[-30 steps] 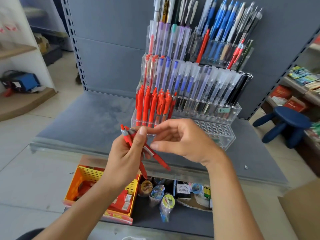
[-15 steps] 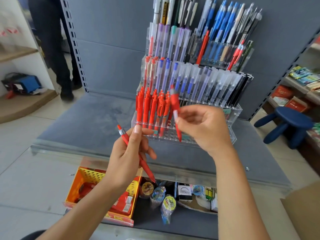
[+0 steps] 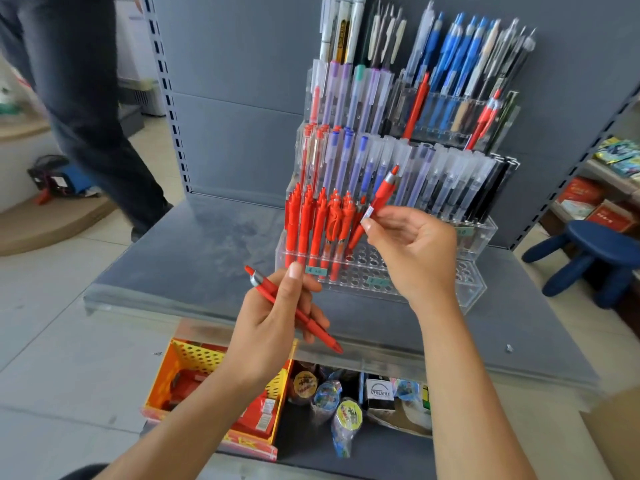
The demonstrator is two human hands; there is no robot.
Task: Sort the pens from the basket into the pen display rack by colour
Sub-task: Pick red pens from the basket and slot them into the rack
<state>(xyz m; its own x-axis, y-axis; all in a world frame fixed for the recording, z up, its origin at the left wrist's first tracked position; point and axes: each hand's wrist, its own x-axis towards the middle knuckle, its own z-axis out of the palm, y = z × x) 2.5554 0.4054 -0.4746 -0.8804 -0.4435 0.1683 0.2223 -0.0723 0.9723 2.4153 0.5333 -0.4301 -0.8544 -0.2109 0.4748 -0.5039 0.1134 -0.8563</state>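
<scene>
A clear tiered pen display rack (image 3: pixel 474 233) stands on the grey shelf, filled with purple, blue, black and white pens. Several red pens (image 3: pixel 311 223) stand together in its lowest left row. My right hand (image 3: pixel 412 251) pinches a red pen (image 3: pixel 382 192), tilted with its tip down toward the empty holes beside that red group. My left hand (image 3: pixel 273 320) grips another red pen (image 3: pixel 291 306) in front of the rack, slanting down to the right. A yellow-orange basket (image 3: pixel 187 355) sits below the shelf edge at the lower left.
The grey shelf (image 3: pixel 207 244) has a lower ledge holding small wrapped items (image 3: pixel 346 417) and a box. A person in dark trousers (image 3: pixel 93 109) walks past at the upper left. A blue stool (image 3: pixel 595 254) stands at the right, with stocked shelves behind it.
My right hand has carried its red pen right and down to the rack's lowest row, tilting it. My left hand still holds the other pen. The person at the left has stepped closer.
</scene>
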